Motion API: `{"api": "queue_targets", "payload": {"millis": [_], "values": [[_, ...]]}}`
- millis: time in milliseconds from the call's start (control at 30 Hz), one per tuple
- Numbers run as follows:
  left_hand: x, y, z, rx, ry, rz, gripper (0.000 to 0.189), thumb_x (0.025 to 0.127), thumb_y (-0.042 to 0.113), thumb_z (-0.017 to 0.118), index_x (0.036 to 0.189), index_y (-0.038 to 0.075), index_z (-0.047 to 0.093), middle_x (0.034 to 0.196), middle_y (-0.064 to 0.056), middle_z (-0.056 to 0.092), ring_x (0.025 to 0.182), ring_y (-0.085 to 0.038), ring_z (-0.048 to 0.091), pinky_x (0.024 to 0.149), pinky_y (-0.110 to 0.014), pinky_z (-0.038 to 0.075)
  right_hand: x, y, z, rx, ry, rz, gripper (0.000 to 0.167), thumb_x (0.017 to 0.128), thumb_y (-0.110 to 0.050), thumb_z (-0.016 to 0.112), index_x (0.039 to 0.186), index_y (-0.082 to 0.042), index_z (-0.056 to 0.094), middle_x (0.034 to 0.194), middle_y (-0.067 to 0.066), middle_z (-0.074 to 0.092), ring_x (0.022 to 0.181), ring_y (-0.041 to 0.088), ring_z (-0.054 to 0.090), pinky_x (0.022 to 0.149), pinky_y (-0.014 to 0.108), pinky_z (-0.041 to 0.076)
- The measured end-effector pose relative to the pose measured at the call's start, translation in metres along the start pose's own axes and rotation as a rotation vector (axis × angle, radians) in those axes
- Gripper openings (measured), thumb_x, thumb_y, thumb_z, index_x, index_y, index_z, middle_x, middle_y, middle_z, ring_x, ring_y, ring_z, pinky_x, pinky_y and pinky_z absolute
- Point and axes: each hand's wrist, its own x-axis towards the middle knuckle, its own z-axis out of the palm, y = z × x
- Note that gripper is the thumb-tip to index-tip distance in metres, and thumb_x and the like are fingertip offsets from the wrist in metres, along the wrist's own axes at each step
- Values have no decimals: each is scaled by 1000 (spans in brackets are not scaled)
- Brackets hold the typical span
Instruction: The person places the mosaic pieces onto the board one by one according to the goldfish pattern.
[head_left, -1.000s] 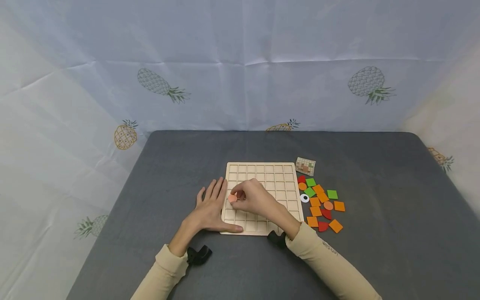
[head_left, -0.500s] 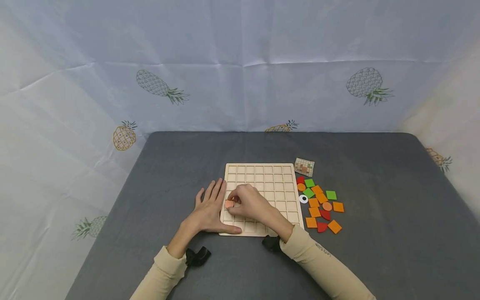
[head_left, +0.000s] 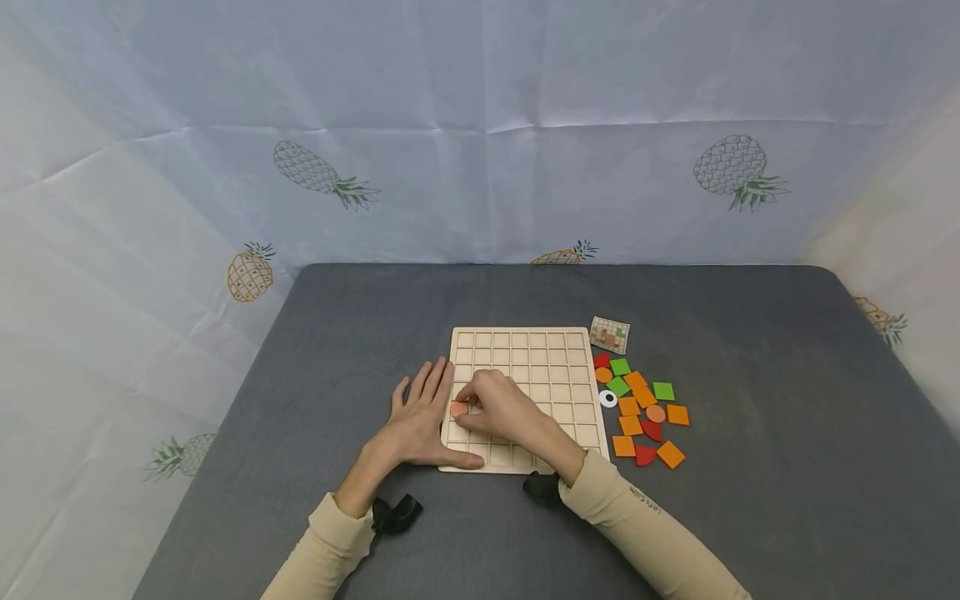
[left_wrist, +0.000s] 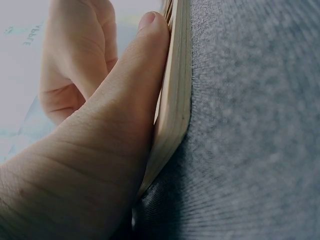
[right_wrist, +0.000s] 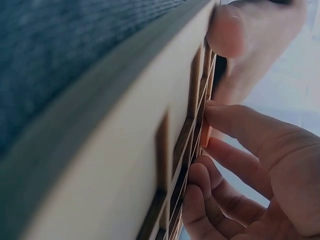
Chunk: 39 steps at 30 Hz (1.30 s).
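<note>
A wooden board (head_left: pixel 528 367) with a grid of square recesses lies flat on the grey table. My left hand (head_left: pixel 423 423) rests along the board's left side with fingers stretched out, its thumb on the near-left corner. My right hand (head_left: pixel 501 407) reaches over the board and pinches a salmon-coloured flat piece (head_left: pixel 459 408) between thumb and forefinger at the leftmost column. In the right wrist view the piece (right_wrist: pixel 206 134) stands at the grid between the fingertips. Whether it sits fully in a recess I cannot tell.
Right of the board lie loose flat pieces: orange squares (head_left: pixel 623 447), green squares (head_left: pixel 663 391), red quarter-round pieces (head_left: pixel 645 455), a salmon disc (head_left: pixel 656 413) and a white ring-like piece (head_left: pixel 608 398). A small patterned card (head_left: pixel 610 335) touches or nearly touches the board's far-right corner.
My right hand has moved slightly left and nearer with the salmon piece, lowering it to the leftmost column. Over the last half second it stays nearly still. The left hand keeps its place.
</note>
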Motion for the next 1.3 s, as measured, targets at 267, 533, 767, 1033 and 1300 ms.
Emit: {"api": "queue_targets", "payload": {"millis": [267, 533, 767, 1033, 1300], "values": [[1, 5, -2, 50, -34, -43, 149, 77, 68, 88, 174, 0, -2, 184, -23, -3, 170, -48, 0, 130, -76, 5, 0, -1, 0, 12, -21, 21, 12, 92, -1, 82, 102, 5, 84, 86, 13, 78, 66, 10, 53, 60, 20, 43], [3, 5, 0, 65, -41, -64, 150, 76, 68, 89, 174, 1, -3, 184, -21, -4, 171, -46, 0, 131, -75, 6, -4, 0, -3, -17, 7, 34, 22, 91, -3, 81, 111, 4, 83, 89, 13, 77, 69, 10, 58, 62, 21, 48], [3, 7, -1, 61, -24, -66, 154, 74, 68, 90, 172, -3, -5, 183, -23, -3, 171, -47, 2, 131, -74, 7, -10, 2, -16, -45, 46, 62, 25, 93, -8, 83, 116, 3, 83, 103, 16, 82, 85, 21, 74, 77, 34, 62], [3, 6, 0, 64, -29, -76, 152, 76, 68, 89, 173, -2, -4, 184, -22, -5, 171, -46, 0, 132, -74, 6, -25, 10, -37, -87, 98, 84, 28, 93, -12, 85, 119, 0, 82, 110, 14, 83, 93, 24, 76, 82, 36, 63], [1, 5, 4, 27, -21, -78, 152, 76, 67, 89, 172, -3, -5, 183, -23, -6, 171, -46, -1, 131, -74, 3, -44, 26, -56, -106, 143, 112, 30, 94, -12, 85, 121, 0, 81, 113, 17, 81, 95, 28, 76, 83, 41, 64]]}}
